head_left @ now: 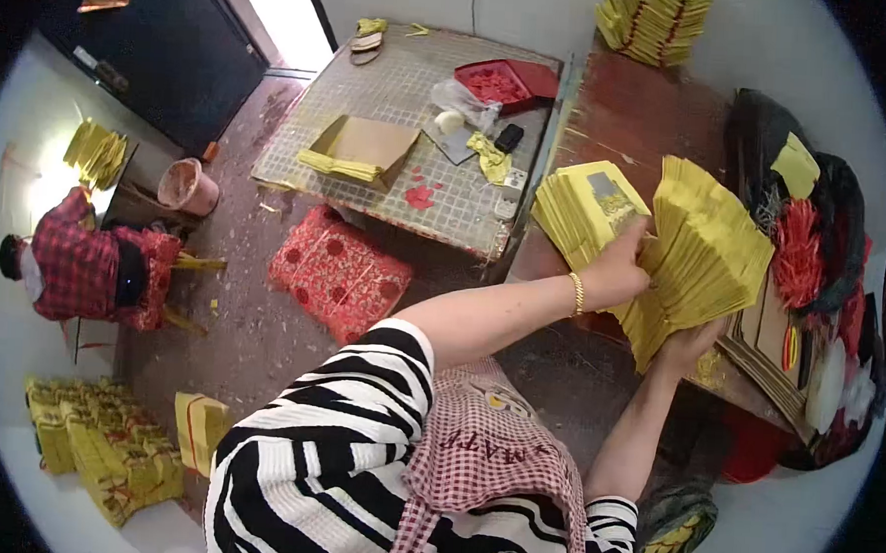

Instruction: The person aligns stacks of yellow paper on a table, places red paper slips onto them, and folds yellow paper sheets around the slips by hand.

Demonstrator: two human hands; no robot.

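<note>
A thick fanned stack of yellow paper stands over the near edge of the brown table. My right hand grips its lower end, fingers partly hidden behind the sheets. Between this stack and another one, my left hand is closed at the paper edges, a gold bracelet on its wrist; which sheets it pinches is too small to tell. The second yellow stack, with a grey and gold patch on top, lies on the table just beyond my left hand.
Tied yellow bundles stand at the back of the brown table. Red strands and black bags lie right. Left are a tiled table, a red cushion and a seated person. More bundles sit on the floor.
</note>
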